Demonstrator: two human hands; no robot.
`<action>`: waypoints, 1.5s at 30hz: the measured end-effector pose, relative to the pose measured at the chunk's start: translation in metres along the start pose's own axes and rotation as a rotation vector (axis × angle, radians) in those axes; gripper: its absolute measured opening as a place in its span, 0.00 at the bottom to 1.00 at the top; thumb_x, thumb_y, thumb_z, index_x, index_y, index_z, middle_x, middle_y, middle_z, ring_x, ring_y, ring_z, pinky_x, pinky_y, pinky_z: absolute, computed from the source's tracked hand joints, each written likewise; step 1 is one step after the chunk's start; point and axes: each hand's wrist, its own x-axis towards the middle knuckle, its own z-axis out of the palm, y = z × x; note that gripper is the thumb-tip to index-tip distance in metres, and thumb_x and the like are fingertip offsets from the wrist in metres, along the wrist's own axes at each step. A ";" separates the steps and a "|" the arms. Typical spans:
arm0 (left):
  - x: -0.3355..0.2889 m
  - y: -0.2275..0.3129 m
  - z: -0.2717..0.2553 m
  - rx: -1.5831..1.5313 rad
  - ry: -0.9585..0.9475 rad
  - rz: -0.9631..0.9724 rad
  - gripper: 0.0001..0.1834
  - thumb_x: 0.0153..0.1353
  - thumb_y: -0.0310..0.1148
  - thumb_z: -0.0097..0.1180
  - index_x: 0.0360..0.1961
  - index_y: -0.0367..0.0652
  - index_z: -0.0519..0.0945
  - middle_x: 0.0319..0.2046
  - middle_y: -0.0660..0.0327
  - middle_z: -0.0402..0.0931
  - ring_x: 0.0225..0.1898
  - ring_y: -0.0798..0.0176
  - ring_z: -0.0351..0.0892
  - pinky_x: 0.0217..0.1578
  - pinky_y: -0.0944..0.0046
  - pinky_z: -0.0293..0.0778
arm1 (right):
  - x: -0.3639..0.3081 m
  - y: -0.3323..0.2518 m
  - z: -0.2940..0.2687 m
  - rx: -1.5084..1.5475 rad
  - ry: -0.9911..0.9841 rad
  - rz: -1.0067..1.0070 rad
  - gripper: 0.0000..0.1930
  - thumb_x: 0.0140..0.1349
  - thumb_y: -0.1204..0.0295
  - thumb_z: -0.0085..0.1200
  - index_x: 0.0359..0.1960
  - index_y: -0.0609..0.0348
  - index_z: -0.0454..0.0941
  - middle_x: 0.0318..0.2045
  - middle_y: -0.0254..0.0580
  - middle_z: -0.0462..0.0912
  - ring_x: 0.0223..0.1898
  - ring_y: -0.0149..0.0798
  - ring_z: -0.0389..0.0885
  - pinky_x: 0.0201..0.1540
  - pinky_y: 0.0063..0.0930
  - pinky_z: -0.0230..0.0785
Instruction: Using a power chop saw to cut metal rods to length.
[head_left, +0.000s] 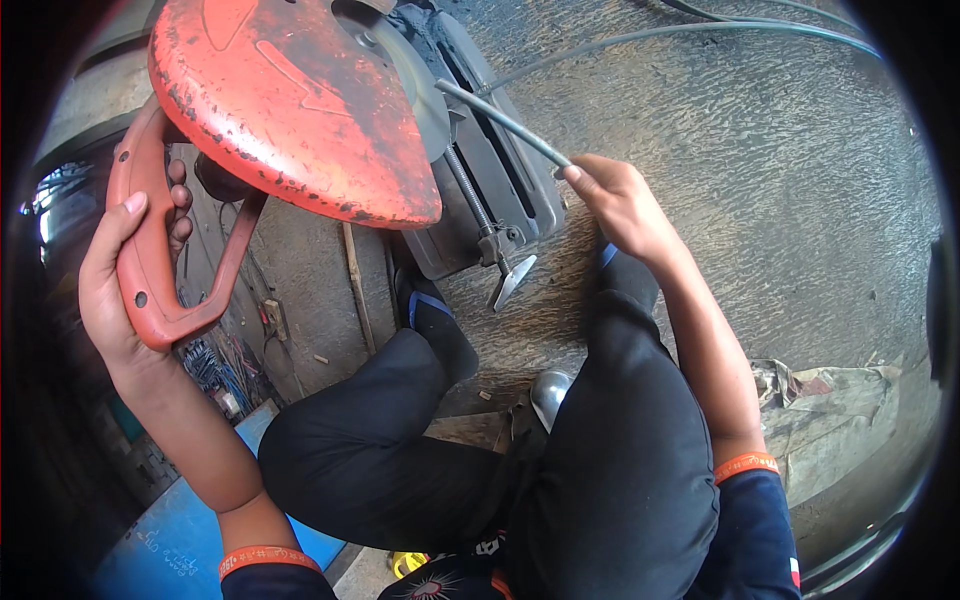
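Observation:
A cut-off saw with a worn red blade guard point(310, 130) fills the upper left. My left hand point(110, 270) is closed round its red loop handle point(148, 235), thumb on top and fingertips showing inside the loop. The round blade point(425, 95) shows at the guard's right edge. Closed in a grip, my right hand point(622, 205) holds the near end of a thin metal rod point(508, 122). The rod's other end lies beside the blade; whether they touch I cannot tell. Below, the dark saw base point(520, 205) carries a clamp screw point(468, 190) with a silver crank point(514, 282).
My bent legs point(600, 450) straddle the space before the saw. A long rod or cable point(690, 30) arcs across the upper right. Crumpled cloth point(830, 400) lies on the floor at right. At lower left are a blue panel point(170, 535) and tangled wires point(210, 375).

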 end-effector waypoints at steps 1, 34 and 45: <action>-0.002 -0.001 0.006 -0.010 0.034 0.019 0.28 0.61 0.31 0.51 0.61 0.27 0.63 0.49 0.45 0.74 0.44 0.60 0.78 0.45 0.65 0.75 | 0.001 0.002 -0.001 0.032 -0.024 0.017 0.19 0.67 0.59 0.49 0.44 0.65 0.78 0.20 0.49 0.75 0.26 0.37 0.77 0.34 0.35 0.68; -0.005 0.001 0.011 -0.036 0.047 0.033 0.28 0.59 0.30 0.53 0.59 0.29 0.65 0.47 0.48 0.76 0.44 0.58 0.80 0.46 0.64 0.76 | -0.004 -0.007 0.027 -0.252 0.058 -0.173 0.13 0.63 0.66 0.50 0.26 0.64 0.72 0.19 0.62 0.76 0.25 0.64 0.77 0.30 0.52 0.70; -0.005 0.003 0.015 -0.041 0.079 0.033 0.28 0.59 0.31 0.53 0.59 0.29 0.65 0.43 0.47 0.78 0.42 0.59 0.80 0.46 0.65 0.76 | -0.004 -0.003 0.029 -0.423 0.112 -0.248 0.09 0.62 0.68 0.49 0.31 0.61 0.70 0.20 0.57 0.78 0.24 0.61 0.78 0.28 0.52 0.71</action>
